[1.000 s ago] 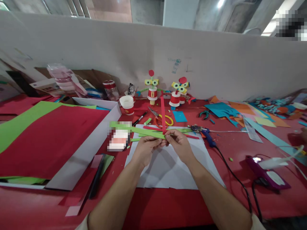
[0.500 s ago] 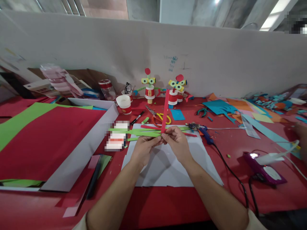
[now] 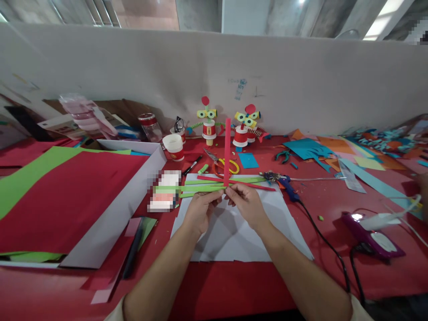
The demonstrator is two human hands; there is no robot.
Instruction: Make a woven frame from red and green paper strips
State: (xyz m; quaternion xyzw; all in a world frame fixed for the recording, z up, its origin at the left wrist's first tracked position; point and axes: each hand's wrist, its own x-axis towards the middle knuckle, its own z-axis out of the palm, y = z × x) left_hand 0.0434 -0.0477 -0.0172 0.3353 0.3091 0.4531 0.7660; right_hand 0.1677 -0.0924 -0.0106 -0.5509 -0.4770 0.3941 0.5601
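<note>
1. The left hand and the right hand met just above the white sheet in the middle of the red table, fingertips pinched together on the crossing point of two paper strips.
2. The red strip stood nearly upright from that pinch, rising in front of the cup figures at the wall. The green strip ran out flat to the left from the same spot.
3. The folded part itself was hidden under the fingers, so how many folds had been made could not be told; it looked like very few, since nearly the whole length of both strips hung free.
4. Judging by that, the weaving of the two strips seemed at its beginning, with most of the folding left.
5. More cut strips, green and red, lay unused on the far edge of the white sheet.
6. The scissors lay just behind those strips, the glue gun to the right of them with its cord trailing off, and large red and green sheets rested well apart on the left.
</note>
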